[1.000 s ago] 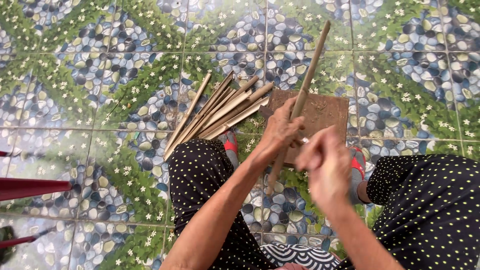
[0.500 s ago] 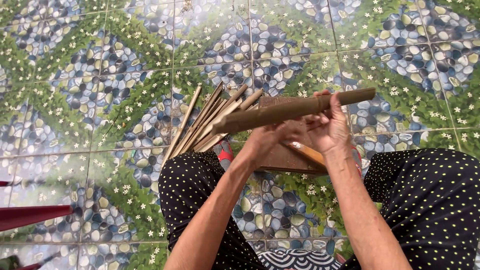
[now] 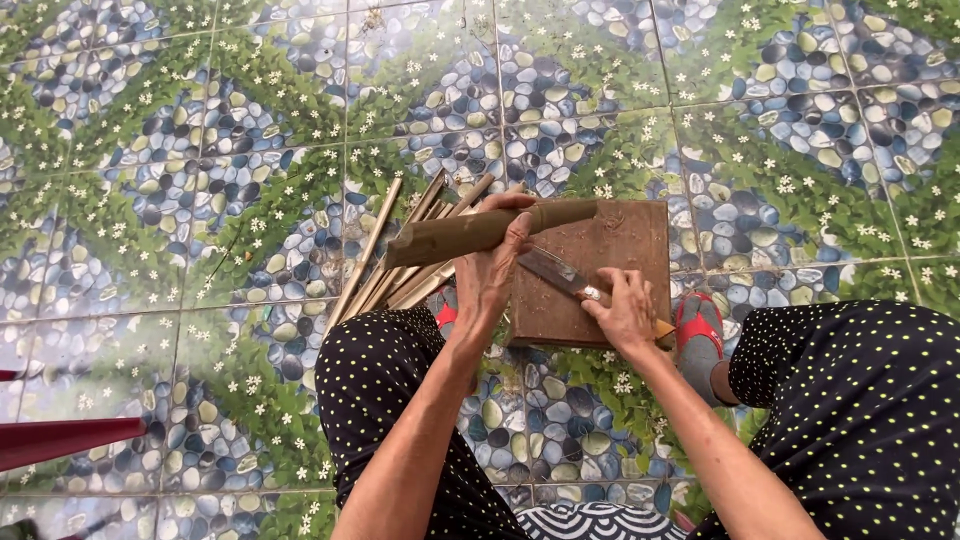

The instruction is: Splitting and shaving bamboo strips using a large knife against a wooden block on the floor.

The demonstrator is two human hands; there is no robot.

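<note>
Risk: knife (image 3: 556,273), gripped in right hand (image 3: 622,312), slipping toward left hand (image 3: 492,268) fingers (image 3: 517,236) clasping bamboo stick (image 3: 487,229) on wooden block (image 3: 620,240).

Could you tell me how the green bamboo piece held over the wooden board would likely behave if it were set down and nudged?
The bamboo piece looks round and smooth, so it would probably roll on the flat wooden board. It stays straight though the left hand grips it only near the middle, suggesting it is stiff. Being short and thick, it is likely fairly solid for its size.
</note>
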